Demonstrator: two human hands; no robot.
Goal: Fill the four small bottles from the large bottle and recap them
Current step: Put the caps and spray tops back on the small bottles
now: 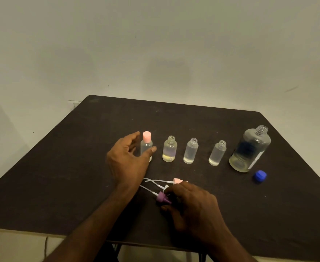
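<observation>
Four small clear bottles stand in a row on the dark table [61,167]. The leftmost bottle [146,146] wears a pink cap; the other three [169,149], [191,151], [217,153] are uncapped and hold a little liquid. My left hand [129,157] is spread around the capped bottle, thumb in front and fingers behind, with a visible gap. The large clear bottle [250,150] stands open at the right, its blue cap [260,176] lying in front of it. My right hand [191,203] pinches a purple spray cap [162,197] lying on the table. A pink spray cap [178,180] with its tube lies just beyond.
The white dip tubes [151,183] of the spray caps cross on the table between my hands. A pale wall rises behind the table. The near table edge runs below my forearms.
</observation>
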